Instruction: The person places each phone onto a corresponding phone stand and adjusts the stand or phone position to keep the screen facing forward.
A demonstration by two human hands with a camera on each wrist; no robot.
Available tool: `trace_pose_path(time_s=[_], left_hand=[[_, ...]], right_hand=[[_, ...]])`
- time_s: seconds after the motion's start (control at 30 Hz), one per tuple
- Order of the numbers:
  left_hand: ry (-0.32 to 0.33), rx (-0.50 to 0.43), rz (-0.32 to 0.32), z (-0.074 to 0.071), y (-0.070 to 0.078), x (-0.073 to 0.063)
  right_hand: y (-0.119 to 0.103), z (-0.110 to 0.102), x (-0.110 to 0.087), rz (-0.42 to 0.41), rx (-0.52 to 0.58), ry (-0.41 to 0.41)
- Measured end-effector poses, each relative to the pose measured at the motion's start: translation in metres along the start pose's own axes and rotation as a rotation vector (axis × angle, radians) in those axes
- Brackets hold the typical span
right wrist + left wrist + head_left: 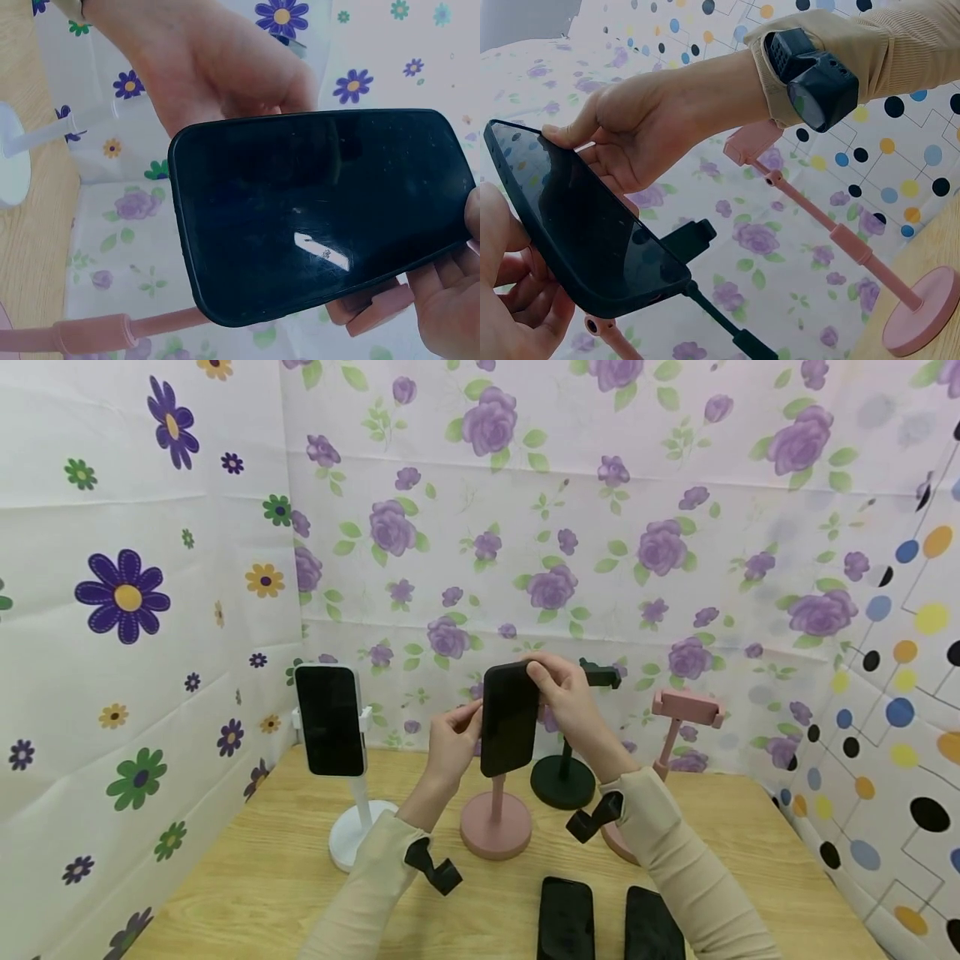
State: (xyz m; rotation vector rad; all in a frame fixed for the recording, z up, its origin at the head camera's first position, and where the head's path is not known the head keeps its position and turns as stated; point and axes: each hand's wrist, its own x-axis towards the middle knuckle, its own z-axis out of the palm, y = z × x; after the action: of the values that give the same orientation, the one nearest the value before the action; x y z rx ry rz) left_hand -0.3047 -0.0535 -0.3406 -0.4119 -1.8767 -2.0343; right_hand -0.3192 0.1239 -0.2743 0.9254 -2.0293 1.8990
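A black smartphone (510,718) stands upright before the head of a pink phone stand (497,827), its dark screen toward me. My right hand (566,697) pinches the phone's upper right corner, thumb on the front edge and fingers behind. At the phone's left edge, my left hand (453,745) reaches behind it with curled fingers and seems to grip the stand's clamp. The right wrist view shows part of that pink clamp (382,307) below the phone, beside fingertips. Most of the clamp is hidden, so I cannot tell whether the phone is seated in it.
On the left a white stand (362,806) bears another phone (330,718). Behind are a dark green stand (564,781) and, to the right, a second pink stand (688,706). Two black phones (566,918) lie flat at the wooden table's (247,868) front. Patterned cloths (450,568) hang around.
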Motion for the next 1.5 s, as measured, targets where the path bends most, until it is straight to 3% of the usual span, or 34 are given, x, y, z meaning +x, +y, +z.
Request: trace_pose_path(time_s=[0.23, 0.53, 0.87, 1.13, 1.37, 1.5], left_hand=[[-0.023, -0.013, 0.016, -0.001, 0.0, -0.001], [0.0, 0.079, 0.039, -0.001, 0.002, -0.002], [-0.012, 0.154, 0.202, 0.001, -0.005, 0.0], [0.039, 0.164, 0.161, 0.004, 0.002, -0.002], [0.066, 0.167, 0.131, 0.01, 0.035, -0.016], [0.064, 0.167, 0.122, 0.011, 0.036, -0.017]], right_hand=[[0.004, -0.002, 0.004, -0.007, 0.033, -0.013], [0.009, -0.003, 0.006, -0.004, -0.017, -0.014], [0.018, -0.008, 0.011, -0.104, -0.146, 0.01], [-0.011, -0.004, 0.006, -0.164, -0.34, -0.029], [-0.015, -0.003, 0.007, -0.182, -0.265, -0.112], [-0.003, -0.007, 0.01, -0.151, -0.262, -0.125]])
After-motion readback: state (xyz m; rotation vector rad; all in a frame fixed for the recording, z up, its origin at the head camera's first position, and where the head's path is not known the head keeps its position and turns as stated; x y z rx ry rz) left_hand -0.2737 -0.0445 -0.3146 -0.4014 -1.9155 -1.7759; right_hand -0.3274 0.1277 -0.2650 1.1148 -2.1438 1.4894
